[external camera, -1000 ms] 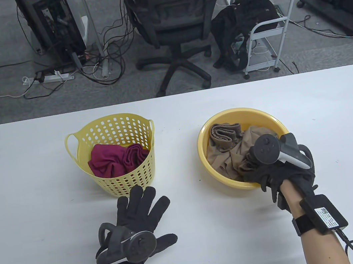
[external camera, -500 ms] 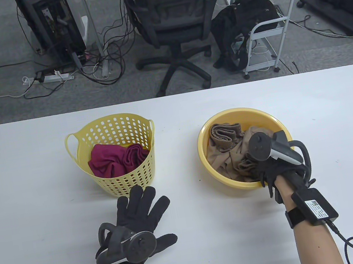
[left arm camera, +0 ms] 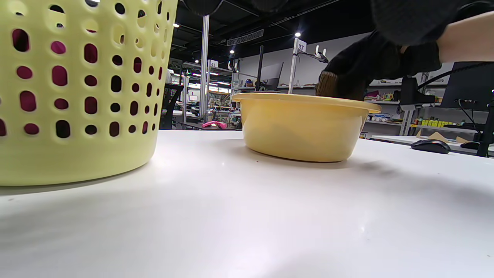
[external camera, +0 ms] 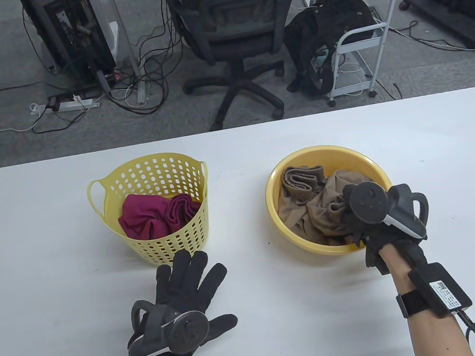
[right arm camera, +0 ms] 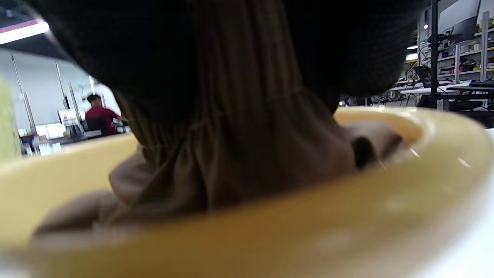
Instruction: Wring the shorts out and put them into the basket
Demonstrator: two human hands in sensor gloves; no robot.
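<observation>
Brown shorts (external camera: 315, 210) lie crumpled in a yellow basin (external camera: 279, 221) on the right of the table. My right hand (external camera: 356, 224) grips a bunch of the shorts (right arm camera: 239, 154) at the basin's near right rim (right arm camera: 347, 231), and the cloth rises in a stretched fold up into the glove. A perforated yellow basket (external camera: 158, 250) stands on the left with maroon cloth (external camera: 152, 215) in it. My left hand (external camera: 186, 282) lies flat on the table just in front of the basket, fingers spread, holding nothing. The left wrist view shows the basket (left arm camera: 77, 96) and the basin (left arm camera: 305, 127) side by side.
The white table (external camera: 29, 267) reaches to both sides and to a far edge, behind which stand an office chair (external camera: 235, 28), a small cart (external camera: 360, 43) and cables on the floor.
My right hand closed on the shorts in the basin and drew back toward the near right rim, lifting a fold of cloth. The left hand stayed flat.
</observation>
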